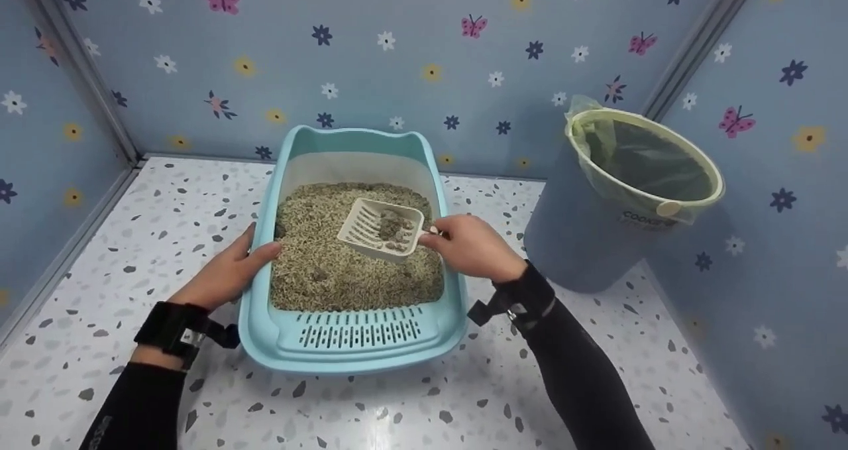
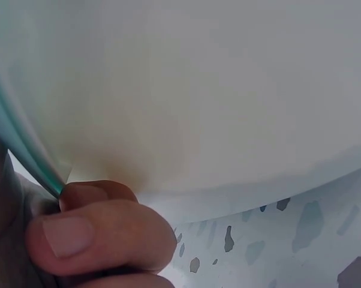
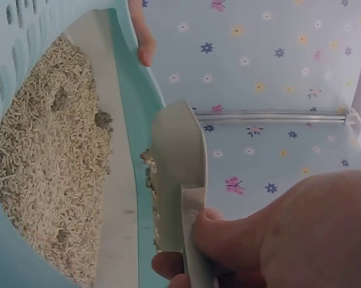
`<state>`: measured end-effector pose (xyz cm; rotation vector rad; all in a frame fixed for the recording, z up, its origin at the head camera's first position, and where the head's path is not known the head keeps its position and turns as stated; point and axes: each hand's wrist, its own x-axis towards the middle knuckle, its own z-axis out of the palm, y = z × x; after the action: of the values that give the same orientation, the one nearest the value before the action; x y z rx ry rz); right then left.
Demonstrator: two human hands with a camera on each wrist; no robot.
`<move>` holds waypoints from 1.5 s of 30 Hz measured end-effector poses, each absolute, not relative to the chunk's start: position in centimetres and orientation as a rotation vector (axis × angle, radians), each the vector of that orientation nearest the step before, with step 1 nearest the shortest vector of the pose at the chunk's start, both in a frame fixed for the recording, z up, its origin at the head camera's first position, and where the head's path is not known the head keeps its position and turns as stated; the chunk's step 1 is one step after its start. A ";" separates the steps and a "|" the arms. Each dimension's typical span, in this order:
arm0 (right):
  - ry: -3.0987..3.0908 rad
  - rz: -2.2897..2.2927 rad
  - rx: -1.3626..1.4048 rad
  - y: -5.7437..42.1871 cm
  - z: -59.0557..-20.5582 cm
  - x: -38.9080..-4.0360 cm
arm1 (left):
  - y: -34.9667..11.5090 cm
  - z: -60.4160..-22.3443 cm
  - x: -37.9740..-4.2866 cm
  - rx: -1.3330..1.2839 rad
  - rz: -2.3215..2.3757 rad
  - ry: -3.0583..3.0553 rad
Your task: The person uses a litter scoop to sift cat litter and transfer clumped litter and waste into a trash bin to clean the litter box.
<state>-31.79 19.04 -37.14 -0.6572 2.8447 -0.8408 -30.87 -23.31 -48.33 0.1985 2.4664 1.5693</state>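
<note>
- Head view: left hand (image 1: 225, 271) grips the left rim of the tray (image 1: 358, 365), its thumb (image 1: 265, 254) laid over the edge.
- Right hand (image 1: 478, 248) holds the scoop (image 1: 363, 228) by its handle; the scoop's slotted bowl lies just left of that hand, over the tray.
- Clumps (image 1: 392, 226) sit in the bowl, just left of the right hand's fingertips.
- Litter (image 1: 324, 258) lies in the tray between the two hands, with the scoop above it.
- The tray's perforated ledge (image 1: 361, 329) is nearer the person than either hand.
- Left wrist view: curled fingers (image 2: 114, 234) show beside the tray's edge, its pale side rising above them.
- Right wrist view: the right thumb (image 3: 219, 231) presses on the handle (image 3: 195, 243), the bowl ahead of the hand.
- To the right of the right hand, apart from it, stands the bin (image 1: 576, 231), lined with a bag (image 1: 599, 148) that folds over its rim.
- Beyond both hands rises a flowered wall (image 1: 371, 72); beneath them spreads the speckled floor (image 1: 503, 390).
- Black bands (image 1: 530, 294) circle both wrists, behind the hands.
</note>
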 end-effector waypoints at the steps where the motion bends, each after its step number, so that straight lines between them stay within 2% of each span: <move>1: 2.849 -0.831 -0.666 19.3 -37.1 -31.8 | -23.3 -48.4 -30.9 0.205 1.567 2.464; 14: 2.897 -0.748 -0.659 19.8 -36.1 -32.4 | -24.1 -49.9 -31.6 0.337 1.639 2.439; 21: 2.856 -0.791 -0.677 18.1 -37.2 -33.3 | -23.7 -49.3 -30.9 0.197 1.573 2.486; 25: 2.861 -0.790 -0.629 18.3 -37.4 -33.1 | -23.5 -49.1 -30.8 0.198 1.559 2.490; 36: 2.894 -0.755 -0.713 19.1 -37.2 -33.0 | -23.4 -49.2 -30.7 0.220 1.616 2.446; 45: 2.921 -0.731 -0.712 20.9 -35.5 -33.1 | -23.3 -49.0 -30.9 0.227 1.611 2.459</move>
<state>-33.11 20.95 -35.48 -0.7121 2.9208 -0.7308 -30.89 -23.34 -48.99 0.2275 2.4589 1.6109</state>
